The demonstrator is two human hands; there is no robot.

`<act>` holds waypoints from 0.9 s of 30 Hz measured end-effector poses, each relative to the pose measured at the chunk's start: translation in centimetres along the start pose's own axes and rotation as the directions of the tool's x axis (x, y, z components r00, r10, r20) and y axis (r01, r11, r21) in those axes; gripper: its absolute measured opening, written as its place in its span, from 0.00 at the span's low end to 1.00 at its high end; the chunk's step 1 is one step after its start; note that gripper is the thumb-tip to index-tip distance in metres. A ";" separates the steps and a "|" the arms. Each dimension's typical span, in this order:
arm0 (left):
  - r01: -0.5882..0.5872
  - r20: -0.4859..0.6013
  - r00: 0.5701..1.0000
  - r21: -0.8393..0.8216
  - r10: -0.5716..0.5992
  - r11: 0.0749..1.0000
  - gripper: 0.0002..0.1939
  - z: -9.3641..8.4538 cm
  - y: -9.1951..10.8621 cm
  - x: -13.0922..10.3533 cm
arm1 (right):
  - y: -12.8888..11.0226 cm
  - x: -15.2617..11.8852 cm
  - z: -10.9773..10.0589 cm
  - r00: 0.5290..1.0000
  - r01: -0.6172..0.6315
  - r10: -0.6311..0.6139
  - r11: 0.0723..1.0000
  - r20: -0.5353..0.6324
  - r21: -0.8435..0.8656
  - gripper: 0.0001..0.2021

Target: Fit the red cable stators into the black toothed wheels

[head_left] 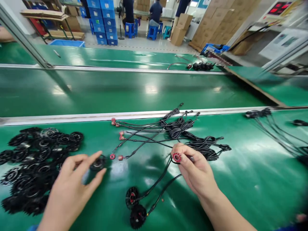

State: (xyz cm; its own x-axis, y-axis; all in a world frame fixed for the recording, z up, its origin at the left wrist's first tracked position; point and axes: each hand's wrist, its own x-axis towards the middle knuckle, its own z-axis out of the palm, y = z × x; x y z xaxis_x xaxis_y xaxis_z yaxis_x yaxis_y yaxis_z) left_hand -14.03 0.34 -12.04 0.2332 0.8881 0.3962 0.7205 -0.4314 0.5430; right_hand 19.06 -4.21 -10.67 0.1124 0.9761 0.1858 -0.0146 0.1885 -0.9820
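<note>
My left hand (pixel 74 181) pinches a round black motor housing (pixel 98 163) between thumb and fingers, just right of a heap of similar black toothed housings (pixel 36 170). In my right hand (pixel 196 168) is a small red motor stator (pixel 176 157) with copper windings and a black cable, held by thumb and fingertips. The two parts are apart. Below, between my hands, lie two black wheel-like housings (pixel 138 216) with cables attached. Several loose stators (pixel 112 156) on black cables rest further up the green bench, their cables running to coiled bundles (pixel 178 126).
A white rail (pixel 134 115) crosses behind the bench, with a green belt surface (pixel 115 89) beyond it. More black cables (pixel 260 114) lie at the right. A metal post (pixel 26 35) rises at the upper left. Blue crates (pixel 97 22), cartons and several people are in the background.
</note>
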 end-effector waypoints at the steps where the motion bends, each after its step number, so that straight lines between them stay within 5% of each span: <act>1: -0.033 0.054 0.998 0.010 0.033 0.999 0.22 0.4 0.9 -0.1 | -0.3 -0.2 0.4 0.999 0.040 -0.036 0.992 0.034 -0.122 0.08; 5: 0.023 0.265 0.964 -0.157 0.020 0.987 0.20 2.4 3.8 -0.2 | -1.1 -0.4 2.3 0.934 0.355 -0.257 0.737 0.247 -0.575 0.05; 11: 0.206 0.475 0.879 -0.285 -0.048 0.936 0.23 5.6 5.1 1.1 | 0.1 0.0 3.8 0.835 0.550 -0.264 0.386 0.483 -0.740 0.05; 20: 0.368 0.578 0.816 -0.495 -0.019 0.787 0.31 7.0 5.0 1.1 | 1.2 0.6 4.9 0.800 0.599 -0.224 0.259 0.556 -0.758 0.12; 27: 0.354 0.630 0.772 -0.315 -0.085 0.881 0.23 7.6 5.6 1.9 | 0.6 0.7 4.8 0.786 0.614 -0.147 0.288 0.600 -0.735 0.07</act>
State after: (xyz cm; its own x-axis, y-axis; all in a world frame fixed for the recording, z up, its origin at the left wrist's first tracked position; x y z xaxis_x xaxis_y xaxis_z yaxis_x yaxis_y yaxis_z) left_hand -4.63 0.86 -13.88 0.5304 0.8222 -0.2066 0.5115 -0.1160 0.8514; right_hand 14.36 -2.87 -10.91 -0.5056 0.8046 0.3113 0.7948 0.5748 -0.1948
